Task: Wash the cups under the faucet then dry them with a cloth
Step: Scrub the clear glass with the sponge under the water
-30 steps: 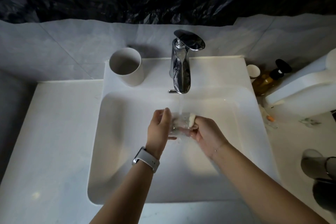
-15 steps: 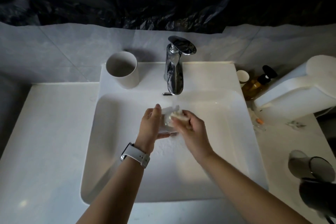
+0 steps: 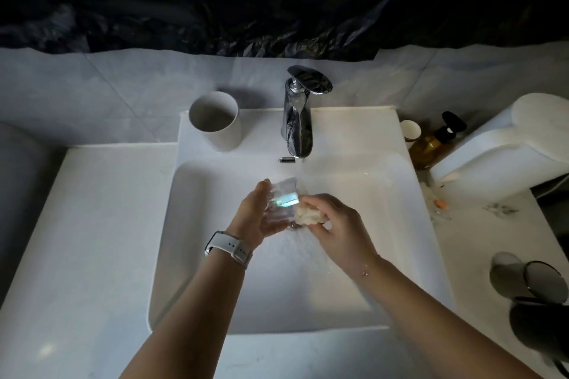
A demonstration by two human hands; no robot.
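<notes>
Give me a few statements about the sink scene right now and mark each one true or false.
1. The left hand holds a clear glass over the basin. True.
2. The right hand is empty. False: it grips a pale cloth against the glass.
3. Water runs from the faucet. True.
4. The white cup lies in the basin. False: it stands upright on the ledge, left of the faucet.
5. A watch is on the right wrist. False: it is on the left.
</notes>
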